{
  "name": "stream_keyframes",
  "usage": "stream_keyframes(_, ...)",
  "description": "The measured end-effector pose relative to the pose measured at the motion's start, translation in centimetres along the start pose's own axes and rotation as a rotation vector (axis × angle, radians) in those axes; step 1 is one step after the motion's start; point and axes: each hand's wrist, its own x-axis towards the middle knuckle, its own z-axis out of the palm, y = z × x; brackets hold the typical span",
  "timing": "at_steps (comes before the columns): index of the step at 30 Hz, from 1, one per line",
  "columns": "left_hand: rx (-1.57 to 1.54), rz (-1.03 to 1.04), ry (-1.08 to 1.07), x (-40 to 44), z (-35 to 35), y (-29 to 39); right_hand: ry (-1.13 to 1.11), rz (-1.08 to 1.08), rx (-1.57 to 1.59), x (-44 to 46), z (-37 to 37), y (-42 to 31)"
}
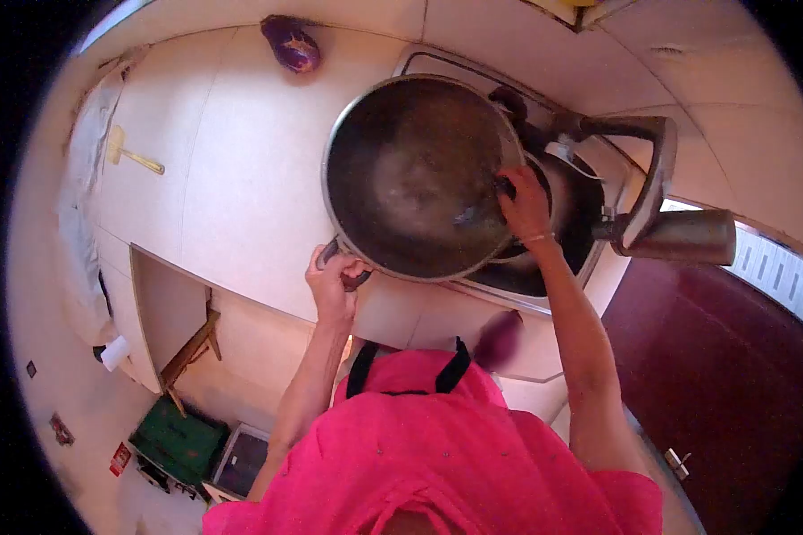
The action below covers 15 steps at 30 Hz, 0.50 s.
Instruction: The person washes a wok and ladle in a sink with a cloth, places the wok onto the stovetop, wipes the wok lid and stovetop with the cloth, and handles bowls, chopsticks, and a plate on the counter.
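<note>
A large dark wok takes up the middle of the view, its open side toward me, partly over the sink. My left hand is closed around the dark loop handle at the wok's near left rim. At the right rim, my right hand reaches over the wok's inside, fingers closed on a small dark object; what it is I cannot make out. The wok's inner surface has a pale, hazy patch and a small bluish spot.
Behind the wok is a sink with a dark tap and a grey cylinder. One eggplant lies at the counter's back; a blurred purple eggplant lies near my body. A yellow-handled utensil is at left.
</note>
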Motion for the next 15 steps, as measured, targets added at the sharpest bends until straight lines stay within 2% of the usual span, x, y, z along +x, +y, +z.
stream_keyframes(1,0.014,0.024,-0.005,0.0,0.0,0.6,0.071,-0.025,0.056,-0.7,-0.6,-0.2)
stream_keyframes(4,0.090,0.098,0.015,-0.3,0.2,2.9,0.066,0.138,0.199,-2.6,-2.5,-1.4)
stream_keyframes(7,0.110,0.129,0.036,-0.6,0.4,5.3,0.063,0.124,0.192,-4.1,-1.7,-0.2)
stream_keyframes(10,0.161,0.180,0.023,-0.6,-0.4,6.8,-0.047,0.213,0.260,-5.6,-0.9,0.5)
stream_keyframes(15,0.248,0.315,0.048,-3.0,-1.1,10.3,-0.080,0.131,0.304,-7.9,0.3,0.2)
